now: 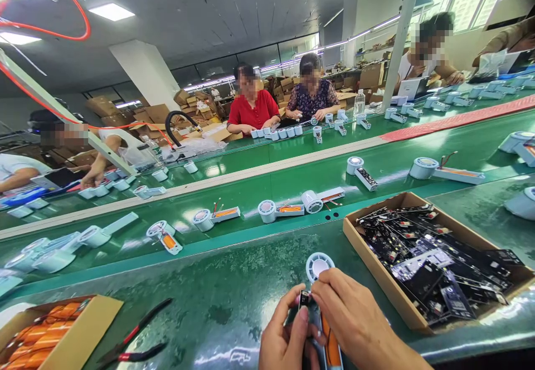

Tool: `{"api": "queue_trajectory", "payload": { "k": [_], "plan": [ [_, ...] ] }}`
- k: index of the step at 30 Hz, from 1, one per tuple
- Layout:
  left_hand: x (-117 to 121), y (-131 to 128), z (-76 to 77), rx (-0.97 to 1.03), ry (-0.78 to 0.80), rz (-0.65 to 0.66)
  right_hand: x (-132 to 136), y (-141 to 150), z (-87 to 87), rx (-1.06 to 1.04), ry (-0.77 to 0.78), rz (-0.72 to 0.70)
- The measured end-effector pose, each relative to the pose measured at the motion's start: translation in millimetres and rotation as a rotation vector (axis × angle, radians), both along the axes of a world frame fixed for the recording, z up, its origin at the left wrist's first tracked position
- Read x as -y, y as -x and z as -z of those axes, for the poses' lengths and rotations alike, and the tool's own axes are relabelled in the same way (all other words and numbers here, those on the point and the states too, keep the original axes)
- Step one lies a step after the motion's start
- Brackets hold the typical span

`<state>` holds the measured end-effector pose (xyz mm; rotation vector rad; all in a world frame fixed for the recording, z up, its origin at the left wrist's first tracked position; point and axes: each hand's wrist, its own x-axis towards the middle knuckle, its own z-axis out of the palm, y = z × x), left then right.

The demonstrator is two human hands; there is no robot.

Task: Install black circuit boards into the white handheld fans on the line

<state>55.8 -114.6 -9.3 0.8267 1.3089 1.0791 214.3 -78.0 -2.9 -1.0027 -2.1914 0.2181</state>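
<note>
At the bottom middle, my left hand point(286, 339) is wrapped round the handle of a small white hand-held fan point(316, 266), whose round head points away from me. An orange battery point(332, 347) lies in the open handle. My right hand point(349, 317) pinches a small black circuit board point(304, 298) against the handle's upper end. Both hands are closed and rest low over the green bench point(225, 297).
A cardboard box of black circuit boards point(430, 258) stands at right. A box of orange batteries point(50, 331) sits at bottom left, red-handled pliers point(134, 342) beside it. Several fan units point(288, 208) lie on the green conveyor. Other people work across the belt.
</note>
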Motion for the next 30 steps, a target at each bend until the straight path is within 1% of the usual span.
{"api": "queue_trajectory", "payload": {
  "k": [5,10,12,15,18,23,27,30],
  "plan": [
    [1.8,-6.4,3.1,-0.104,-0.084,-0.035,-3.1,-0.4,-2.2,0.076,-0.014,0.004],
    [1.2,-9.1,9.1,-0.263,-0.192,-0.071,-6.0,0.4,2.4,0.097,-0.046,0.019],
    [-0.2,-9.9,12.8,-0.344,-0.266,-0.121,-6.2,1.0,3.9,0.089,-0.06,0.019],
    [-2.4,-12.9,18.7,-0.435,-0.419,-0.193,-5.9,1.3,4.8,0.045,-0.077,0.02],
    [-3.4,-17.3,22.5,-0.454,-0.506,-0.205,-5.3,0.6,4.5,0.0,-0.103,0.023],
    [-3.6,-21.2,27.4,-0.478,-0.556,-0.216,-4.6,-1.6,2.5,-0.009,-0.125,0.015],
    [-4.7,-22.3,34.3,-0.505,-0.593,-0.218,-5.6,-2.6,-0.8,0.024,-0.158,0.002],
    [-5.4,-25.7,40.4,-0.544,-0.667,-0.242,-6.7,-2.7,-4.8,0.065,-0.191,-0.009]
  ]
}}
